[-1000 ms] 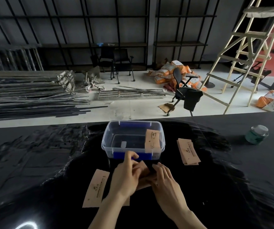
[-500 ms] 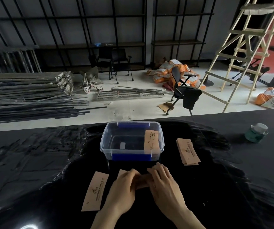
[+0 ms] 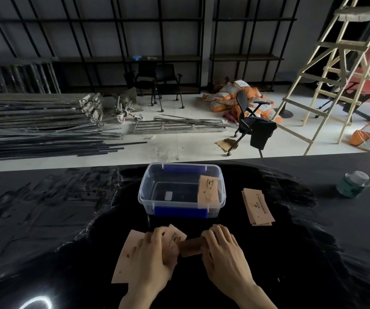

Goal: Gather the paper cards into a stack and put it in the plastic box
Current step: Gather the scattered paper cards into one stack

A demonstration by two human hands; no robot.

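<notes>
Surface: glossy black surface (image 3: 45, 219) spanning the near half of the view, with light glare at the near left.
Loose card: a tan rectangular paper card (image 3: 127, 255) lying flat at near left of centre, its right part covered by the left hand.
Left hand: the left hand (image 3: 151, 257) rests palm down on the loose card, fingers bent over a second printed tan card (image 3: 175, 238) that fans out to the right; fingers curled, pressing on paper.
Small bundle: a darker, shaded bundle of tan cards (image 3: 190, 247) between the two hands, one end touching the fanned card, the other end pinched by the right hand.
Right hand: the right hand (image 3: 223, 253), fingers closed on the bundle's right end.
Plastic box: a clear rectangular plastic box with blue latches (image 3: 181, 190), lid off, just beyond the hands.
Card in box: one tan printed card (image 3: 208, 191) leaning against the box's right wall inside.
Side pile: a loose pile of tan cards (image 3: 257, 207) on the surface right of the box, apart from it.
Tin: a green round tin with pale lid (image 3: 353, 184) at the far right.
</notes>
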